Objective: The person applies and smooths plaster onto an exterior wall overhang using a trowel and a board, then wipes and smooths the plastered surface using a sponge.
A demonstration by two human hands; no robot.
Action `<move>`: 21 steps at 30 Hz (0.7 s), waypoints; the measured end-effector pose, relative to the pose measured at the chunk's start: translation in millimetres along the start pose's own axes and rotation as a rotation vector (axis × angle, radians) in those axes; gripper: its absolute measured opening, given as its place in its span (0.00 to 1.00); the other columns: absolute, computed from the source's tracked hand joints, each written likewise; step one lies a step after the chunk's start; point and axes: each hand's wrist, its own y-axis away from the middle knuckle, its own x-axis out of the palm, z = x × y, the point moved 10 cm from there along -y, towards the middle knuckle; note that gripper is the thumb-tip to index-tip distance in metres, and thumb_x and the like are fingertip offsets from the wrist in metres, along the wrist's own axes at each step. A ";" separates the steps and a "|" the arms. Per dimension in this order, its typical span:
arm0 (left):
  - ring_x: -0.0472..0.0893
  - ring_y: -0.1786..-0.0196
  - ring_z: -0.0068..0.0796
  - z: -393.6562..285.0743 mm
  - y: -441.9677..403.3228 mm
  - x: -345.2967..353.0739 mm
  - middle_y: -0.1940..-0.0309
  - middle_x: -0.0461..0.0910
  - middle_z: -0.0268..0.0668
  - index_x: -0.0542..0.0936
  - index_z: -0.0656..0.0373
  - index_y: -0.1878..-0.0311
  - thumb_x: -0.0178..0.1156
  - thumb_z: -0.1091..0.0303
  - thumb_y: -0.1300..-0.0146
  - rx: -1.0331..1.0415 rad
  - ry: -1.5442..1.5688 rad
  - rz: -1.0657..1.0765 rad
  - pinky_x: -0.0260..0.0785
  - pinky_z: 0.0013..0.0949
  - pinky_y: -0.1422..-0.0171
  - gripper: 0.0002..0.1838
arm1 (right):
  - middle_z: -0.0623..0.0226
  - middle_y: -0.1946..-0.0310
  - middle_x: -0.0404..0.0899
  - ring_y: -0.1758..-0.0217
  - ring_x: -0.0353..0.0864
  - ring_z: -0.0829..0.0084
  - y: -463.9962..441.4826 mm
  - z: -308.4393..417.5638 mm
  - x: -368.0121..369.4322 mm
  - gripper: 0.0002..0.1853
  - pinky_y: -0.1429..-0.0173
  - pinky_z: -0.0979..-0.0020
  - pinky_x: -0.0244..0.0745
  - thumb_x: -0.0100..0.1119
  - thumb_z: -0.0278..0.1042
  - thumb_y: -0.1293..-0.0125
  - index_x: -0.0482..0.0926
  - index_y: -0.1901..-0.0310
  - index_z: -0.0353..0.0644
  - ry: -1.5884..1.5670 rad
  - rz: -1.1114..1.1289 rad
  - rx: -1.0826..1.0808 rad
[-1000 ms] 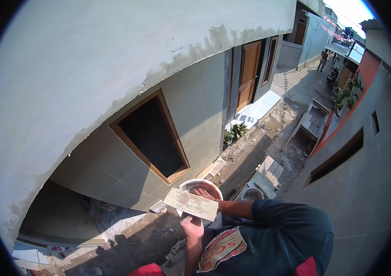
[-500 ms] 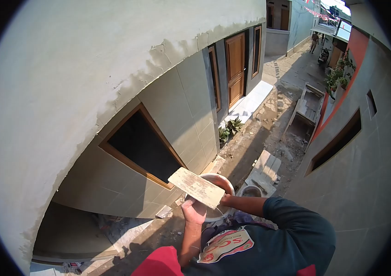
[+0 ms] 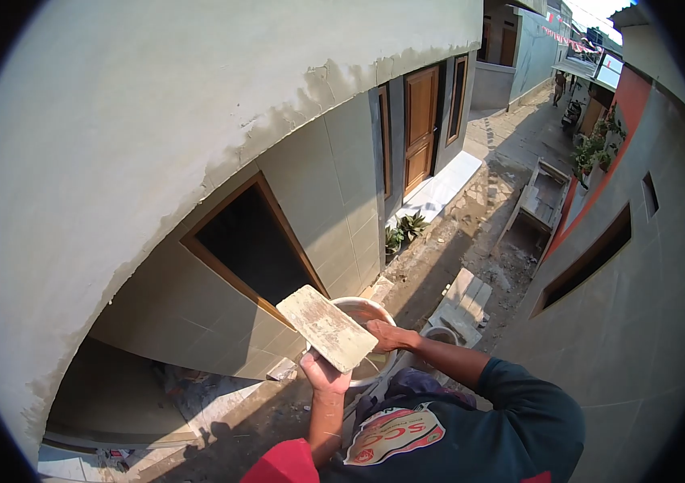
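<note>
My left hand (image 3: 326,375) is closed under a pale, plaster-smeared hawk board (image 3: 325,328), holding it tilted in front of me. Behind the board's right end, my right hand (image 3: 391,335) reaches over a round white bucket (image 3: 397,311). Its fingers look curled, and whatever they grip is hidden. The board covers part of the bucket, whose inside is brownish. Overhead on the left, a wall edge (image 3: 310,95) carries a ragged band of darker, damp-looking plaster.
A smaller bucket (image 3: 441,334) and pale boards (image 3: 462,304) lie to the right. Farther along the alley are a wooden bench frame (image 3: 537,201), potted plants (image 3: 412,227) and a distant person (image 3: 559,87). A brown-framed window opening (image 3: 254,241) sits below the overhang.
The board and my left hand have shifted left and slightly toward me. My right hand has moved left and up over the bucket, showing more of itself. The view has turned slightly.
</note>
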 end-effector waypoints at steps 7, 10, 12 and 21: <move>0.74 0.40 0.42 -39.9 29.2 2.9 0.44 0.76 0.43 0.72 0.64 0.41 0.46 0.65 0.41 0.207 0.054 -0.040 0.61 0.49 0.32 0.25 | 0.67 0.60 0.79 0.60 0.74 0.80 11.6 46.2 -183.3 0.20 0.60 0.76 0.71 0.59 0.35 0.36 0.73 0.46 0.33 -0.712 -0.550 -0.131; 0.74 0.40 0.42 -50.2 43.1 -17.4 0.44 0.76 0.43 0.72 0.64 0.41 0.46 0.65 0.41 0.298 0.016 -0.152 0.61 0.49 0.32 0.25 | 0.62 0.58 0.77 0.58 0.77 0.76 19.8 115.1 -300.5 0.22 0.55 0.73 0.76 0.59 0.38 0.35 0.72 0.45 0.33 -0.427 -0.887 -0.366; 0.74 0.40 0.42 -52.9 52.1 -14.8 0.43 0.76 0.43 0.72 0.64 0.40 0.47 0.65 0.42 0.367 -0.026 -0.080 0.61 0.49 0.32 0.26 | 0.57 0.56 0.76 0.57 0.78 0.70 16.4 128.2 -359.0 0.22 0.54 0.70 0.76 0.59 0.38 0.37 0.73 0.46 0.32 -0.286 -1.118 -0.443; 0.74 0.40 0.40 -59.8 71.8 -56.1 0.44 0.75 0.41 0.73 0.60 0.41 0.48 0.66 0.40 0.699 -0.067 -0.399 0.64 0.48 0.35 0.23 | 0.51 0.62 0.71 0.57 0.74 0.53 -20.2 286.7 -319.4 0.22 0.53 0.59 0.73 0.62 0.24 0.50 0.71 0.51 0.32 0.204 -1.263 -0.922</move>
